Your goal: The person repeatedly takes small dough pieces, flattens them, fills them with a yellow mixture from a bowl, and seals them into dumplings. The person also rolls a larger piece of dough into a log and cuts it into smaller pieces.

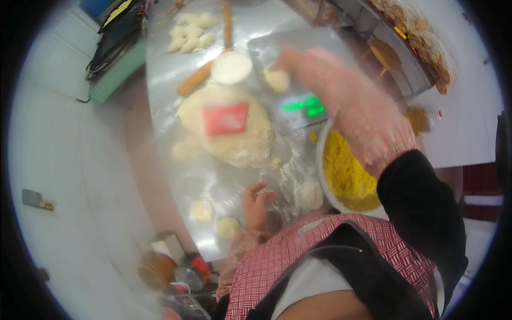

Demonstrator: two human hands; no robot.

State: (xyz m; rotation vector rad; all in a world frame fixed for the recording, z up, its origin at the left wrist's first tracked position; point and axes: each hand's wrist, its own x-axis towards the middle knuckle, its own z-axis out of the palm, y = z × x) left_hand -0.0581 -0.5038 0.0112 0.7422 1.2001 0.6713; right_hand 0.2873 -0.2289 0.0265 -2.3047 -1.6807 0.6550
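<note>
My right hand (285,60), blurred and in a pink plastic sleeve, is at a pale dough piece (277,79) on the plate of a digital scale (264,50); whether the fingers grip the dough is not clear. Near the apron, my left hand (256,200) hovers with curled fingers apart and holds nothing visible. Ahead of it a red scraper (226,119) lies on a large dough mass (248,148). Dough rounds (203,211) sit left of my left hand, and another blurred piece (313,195) lies to its right.
A metal bowl of yellow crumbly filling (347,172) stands at the right, under my right forearm. Beyond the dough are a white round container (231,68), a wooden rolling pin (196,78) and several shaped dough pieces (192,32). A wooden stool (385,55) stands past the table's right edge.
</note>
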